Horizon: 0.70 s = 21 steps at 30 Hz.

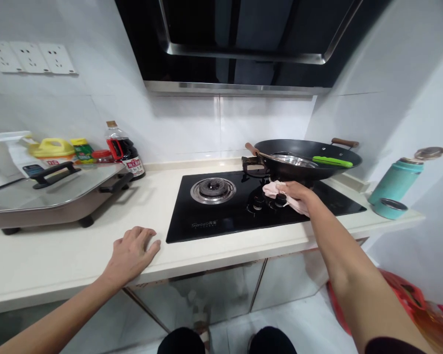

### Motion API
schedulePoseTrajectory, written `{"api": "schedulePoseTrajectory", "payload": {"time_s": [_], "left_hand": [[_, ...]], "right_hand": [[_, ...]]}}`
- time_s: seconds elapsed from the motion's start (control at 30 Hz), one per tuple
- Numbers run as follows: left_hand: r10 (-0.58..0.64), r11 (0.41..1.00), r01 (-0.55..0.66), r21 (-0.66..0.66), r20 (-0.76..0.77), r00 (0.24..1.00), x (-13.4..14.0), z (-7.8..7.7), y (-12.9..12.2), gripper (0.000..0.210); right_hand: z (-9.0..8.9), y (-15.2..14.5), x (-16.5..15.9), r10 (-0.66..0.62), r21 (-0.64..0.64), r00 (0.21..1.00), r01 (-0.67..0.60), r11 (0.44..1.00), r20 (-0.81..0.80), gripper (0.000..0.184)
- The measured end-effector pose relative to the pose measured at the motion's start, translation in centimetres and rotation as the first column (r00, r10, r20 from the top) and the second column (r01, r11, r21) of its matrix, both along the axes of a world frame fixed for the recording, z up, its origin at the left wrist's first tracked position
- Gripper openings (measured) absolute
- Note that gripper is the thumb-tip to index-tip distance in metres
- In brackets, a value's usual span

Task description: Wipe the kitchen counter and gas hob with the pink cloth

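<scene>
My right hand presses a pale pink cloth onto the black glass gas stove, just behind the two control knobs. Part of the cloth hangs out below my fingers, beside the right knob. My left hand rests on the cream countertop, fingers loosely spread, left of the stove's front corner. Close behind the right hand sits a black wok with a wooden handle. Inside it lie a metal lid or bowl and a bright green-handled utensil. The left burner is bare.
A lidded electric pan occupies the left counter, with a soy sauce bottle and several cleaning and seasoning containers behind. A teal flask stands at the right edge beside its cup. A black range hood overhangs the stove.
</scene>
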State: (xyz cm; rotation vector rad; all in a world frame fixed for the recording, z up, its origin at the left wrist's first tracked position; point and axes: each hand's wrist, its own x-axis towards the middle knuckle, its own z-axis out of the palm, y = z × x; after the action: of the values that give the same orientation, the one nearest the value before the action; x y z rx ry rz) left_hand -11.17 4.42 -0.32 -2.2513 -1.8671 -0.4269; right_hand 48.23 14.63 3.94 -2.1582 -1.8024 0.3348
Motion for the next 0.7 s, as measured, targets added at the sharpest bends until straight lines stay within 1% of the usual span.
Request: {"api": "schedulePoseTrajectory", "payload": {"time_s": [0.1,0.17,0.23,0.33,0.47,0.57,0.63,0.7], "left_hand": [[0.012,1.000,-0.012,-0.010,-0.004,1.000,0.1,0.1,-0.1,0.046],[0.019,1.000,-0.019,-0.017,-0.003,1.000,0.1,0.2,-0.1,0.046],[0.018,1.000,-0.018,-0.023,0.003,1.000,0.1,0.2,-0.1,0.046],[0.008,1.000,-0.008,-0.030,0.010,1.000,0.0,0.3,-0.1,0.045],[0.006,0.999,-0.005,-0.036,0.014,1.000,-0.1,0.3,-0.1,0.045],[0.009,0.999,-0.008,-0.040,0.025,1.000,0.0,0.5,-0.2,0.045],[0.003,0.999,-0.002,-0.038,0.034,0.999,0.1,0.6,-0.4,0.044],[-0.006,1.000,0.007,-0.026,0.038,0.999,0.1,0.5,-0.5,0.043]], "right_hand": [[0.9,1.9,-1.9,0.129,-0.062,0.991,-0.131,0.989,-0.036,0.058],[1.4,2.7,-3.1,0.197,-0.103,0.980,-0.199,0.975,-0.036,0.054],[2.0,2.9,-4.0,0.250,-0.139,0.968,-0.250,0.958,-0.017,0.048],[2.8,2.1,-4.5,0.329,-0.186,0.944,-0.318,0.930,0.031,0.037],[3.9,0.0,-5.0,0.415,-0.227,0.904,-0.385,0.895,0.103,0.028],[4.3,-1.6,-5.7,0.470,-0.280,0.868,-0.417,0.865,0.161,0.028],[4.3,-2.4,-6.1,0.512,-0.340,0.829,-0.427,0.838,0.223,0.030],[4.0,-2.9,-6.2,0.530,-0.371,0.806,-0.423,0.827,0.263,0.035]]}}
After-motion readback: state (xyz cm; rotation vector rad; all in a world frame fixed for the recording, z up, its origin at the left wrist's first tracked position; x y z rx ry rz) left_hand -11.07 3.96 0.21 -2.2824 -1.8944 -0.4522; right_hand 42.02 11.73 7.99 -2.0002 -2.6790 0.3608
